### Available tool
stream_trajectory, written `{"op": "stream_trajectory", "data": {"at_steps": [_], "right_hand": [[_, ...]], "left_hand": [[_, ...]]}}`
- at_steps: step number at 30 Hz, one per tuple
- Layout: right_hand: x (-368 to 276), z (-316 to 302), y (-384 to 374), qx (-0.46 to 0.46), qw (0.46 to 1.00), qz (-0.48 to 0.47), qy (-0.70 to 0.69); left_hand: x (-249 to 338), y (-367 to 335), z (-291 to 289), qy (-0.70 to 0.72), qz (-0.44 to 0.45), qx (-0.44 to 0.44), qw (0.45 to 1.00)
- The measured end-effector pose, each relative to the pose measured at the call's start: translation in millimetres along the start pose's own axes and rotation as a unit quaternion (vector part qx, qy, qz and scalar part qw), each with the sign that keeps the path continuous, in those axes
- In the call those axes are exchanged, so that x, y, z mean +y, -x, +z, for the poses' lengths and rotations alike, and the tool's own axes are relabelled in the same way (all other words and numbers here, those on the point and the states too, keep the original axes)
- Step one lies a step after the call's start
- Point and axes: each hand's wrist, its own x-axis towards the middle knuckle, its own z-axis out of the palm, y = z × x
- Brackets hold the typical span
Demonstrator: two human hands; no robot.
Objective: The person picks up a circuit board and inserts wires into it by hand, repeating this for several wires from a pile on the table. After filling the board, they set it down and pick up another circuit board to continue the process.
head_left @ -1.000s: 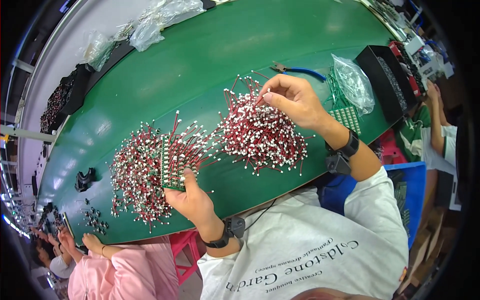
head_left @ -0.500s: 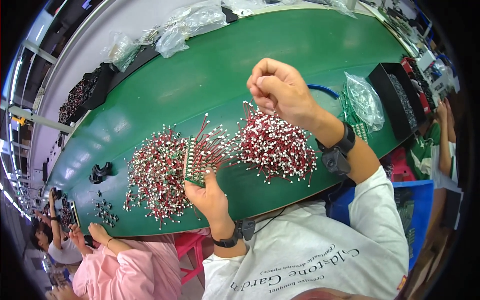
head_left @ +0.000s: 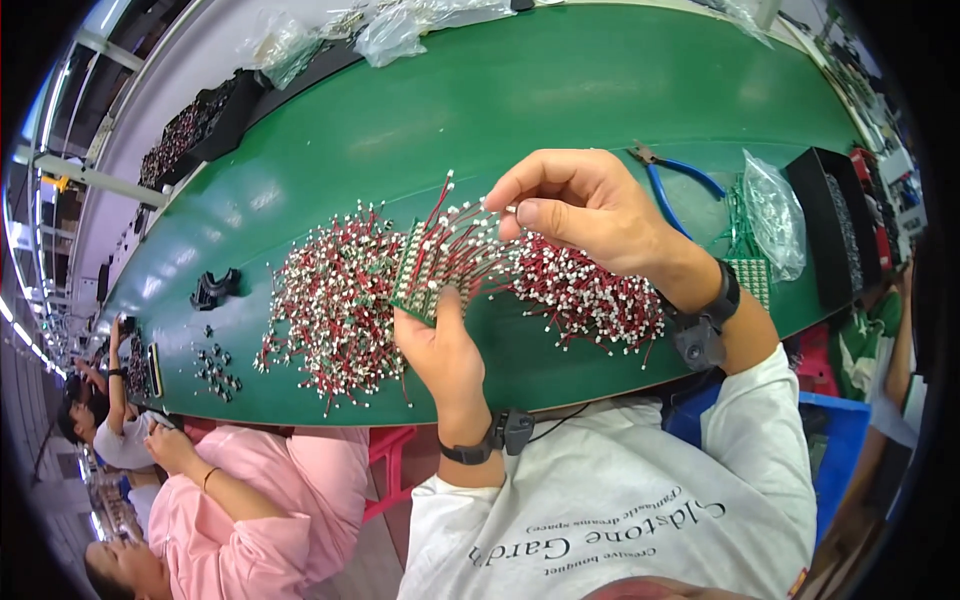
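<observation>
1. Green rectangular circuit panel (head_left: 406, 270) is gripped by left hand (head_left: 443, 352), toward glossy green bench's (head_left: 480, 105) near edge; thin red wires (head_left: 470, 262) could be bent by pressure.
2. Small white plastic connector (head_left: 512, 209) apparently pinched by right hand (head_left: 600, 220); could be dropped if grip slackens.
3. Wires could be snagged on adjacent red-and-white wire heap (head_left: 595, 297).

Electronics workshop: green bench (head_left: 560, 90), wire heaps (head_left: 595, 300).
</observation>
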Motion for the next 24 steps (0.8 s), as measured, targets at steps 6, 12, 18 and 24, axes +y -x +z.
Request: {"op": "stream_trajectory", "data": {"at_steps": [6, 12, 18, 24], "right_hand": [[0.6, 22.6, 10.2, -0.017, 0.988, -0.009, 0.154], [17.5, 39.6, 16.7, -0.041, 0.963, -0.056, 0.261], [35.0, 39.7, 14.8, -0.06, 0.952, -0.108, 0.28], [29.1, 36.0, 13.3, -0.06, 0.968, -0.062, 0.238]], "left_hand": [[-5.3, -3.3, 3.5, 0.027, -0.045, -0.011, 0.999], [-16.1, 3.3, 0.5, 0.007, -0.026, -0.032, 0.999], [-18.6, 11.7, 7.0, 0.045, 0.022, -0.071, 0.996], [-17.2, 11.3, 5.3, 0.011, -0.003, -0.053, 0.999]]}}
